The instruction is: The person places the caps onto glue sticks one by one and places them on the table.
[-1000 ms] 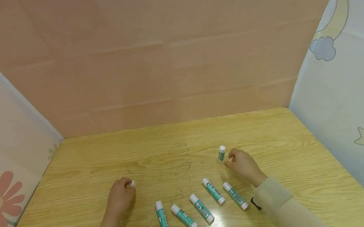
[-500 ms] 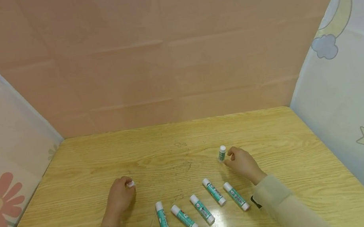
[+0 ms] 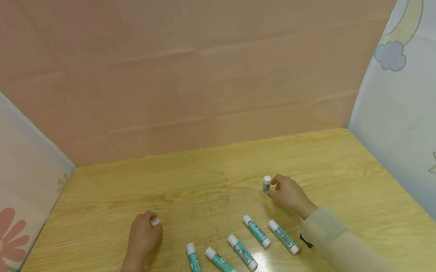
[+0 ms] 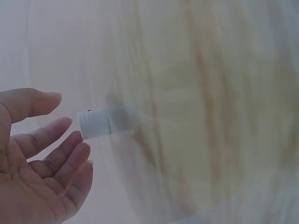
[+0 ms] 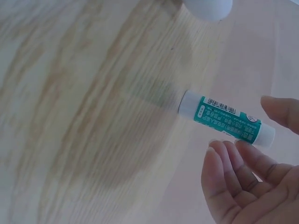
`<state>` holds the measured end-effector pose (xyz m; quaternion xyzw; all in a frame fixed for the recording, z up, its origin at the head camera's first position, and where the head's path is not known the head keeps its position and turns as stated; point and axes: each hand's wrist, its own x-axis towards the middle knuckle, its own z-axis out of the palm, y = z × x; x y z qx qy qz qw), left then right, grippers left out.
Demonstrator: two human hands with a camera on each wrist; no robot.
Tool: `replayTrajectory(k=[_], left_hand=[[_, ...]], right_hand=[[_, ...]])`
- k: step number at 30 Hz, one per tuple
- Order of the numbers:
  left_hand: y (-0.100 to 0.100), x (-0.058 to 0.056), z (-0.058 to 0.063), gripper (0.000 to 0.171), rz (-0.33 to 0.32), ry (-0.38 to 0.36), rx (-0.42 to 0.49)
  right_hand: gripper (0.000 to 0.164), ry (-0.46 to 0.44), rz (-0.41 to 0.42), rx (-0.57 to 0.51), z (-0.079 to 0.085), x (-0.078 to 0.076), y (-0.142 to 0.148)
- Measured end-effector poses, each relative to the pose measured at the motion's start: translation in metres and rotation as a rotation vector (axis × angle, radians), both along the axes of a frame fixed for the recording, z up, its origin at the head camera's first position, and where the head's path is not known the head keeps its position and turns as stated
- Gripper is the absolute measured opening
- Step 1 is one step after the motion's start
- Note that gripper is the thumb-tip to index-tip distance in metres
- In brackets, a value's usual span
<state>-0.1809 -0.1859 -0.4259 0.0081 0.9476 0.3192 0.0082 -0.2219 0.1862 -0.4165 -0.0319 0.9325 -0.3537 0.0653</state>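
Note:
My left hand [image 3: 145, 235] is at the left of the table, fingers loosely bent and thumb apart, by a short white cap-like cylinder [image 4: 95, 122]. In the left wrist view its fingertips come right to the cylinder's near end. A green-and-white glue stick [image 5: 229, 119] stands upright at the right, with my right hand [image 3: 291, 196] beside it. The right wrist view has the fingertips along one side of the stick, and a gap shows between thumb and stick. Several more glue sticks [image 3: 242, 252] lie in a loose row between the forearms.
The wood-grain table [image 3: 155, 175] is bounded by a pinkish-brown back panel [image 3: 201, 86] and pale printed side panels. A white rounded thing [image 5: 209, 7] is cut off by the top edge of the right wrist view.
My right fingertips have edged slightly closer to the standing glue stick. The left hand has barely moved, and the white cylinder beside it sits slightly farther left in view. The lying glue sticks stay put.

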Motion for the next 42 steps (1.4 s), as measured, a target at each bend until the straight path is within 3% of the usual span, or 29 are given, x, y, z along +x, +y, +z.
replayTrajectory(k=[17,23,33,42], left_hand=[[-0.001,-0.001,-0.002,0.028,-0.020,-0.048,-0.018],[0.000,-0.002,-0.003,0.027,-0.042,-0.031,-0.031],[-0.001,-0.001,-0.008,0.019,-0.072,-0.087,0.019],[0.000,0.000,-0.009,0.015,-0.095,-0.085,-0.004]], right_hand=[[0.032,0.026,0.008,-0.070,-0.012,-0.011,-0.004],[0.026,0.056,0.011,-0.081,-0.016,-0.015,-0.006],[0.015,0.050,0.028,-0.110,-0.020,-0.014,-0.008],[0.014,0.031,0.032,-0.097,-0.021,-0.012,-0.008]])
